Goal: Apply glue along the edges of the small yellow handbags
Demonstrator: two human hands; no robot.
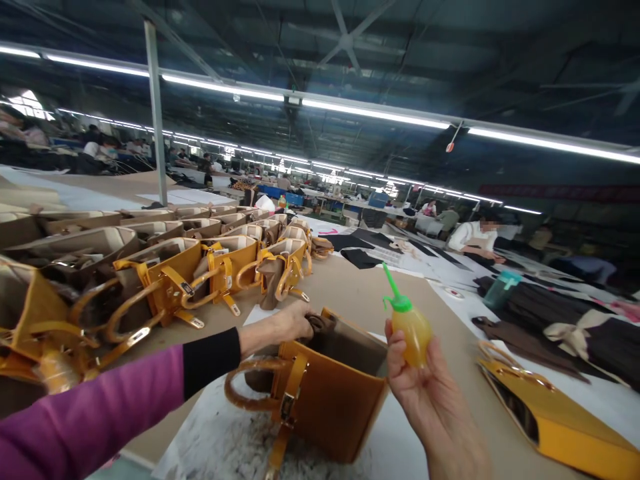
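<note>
In front of me a mustard-yellow handbag (335, 393) stands open at the top on stained white paper (215, 433), its handle and metal clasp towards the left. My left hand (293, 323) reaches over the bag's far left edge, with its fingers closed around something brown at the rim, perhaps lining or a strap; I cannot make it out. To the right of the bag, my right hand (417, 373) is wrapped around a small squeeze bottle (411, 328) of yellowish liquid. The bottle is upright, with a green cap and a thin green nozzle pointing up.
Rows of similar yellow handbags (175, 280) fill the left of the table. Another yellow bag (575, 413) lies on its side at the right. Beyond it are dark cloth pieces (550, 320) and a teal cup (501, 290). A co-worker (475, 237) sits farther back.
</note>
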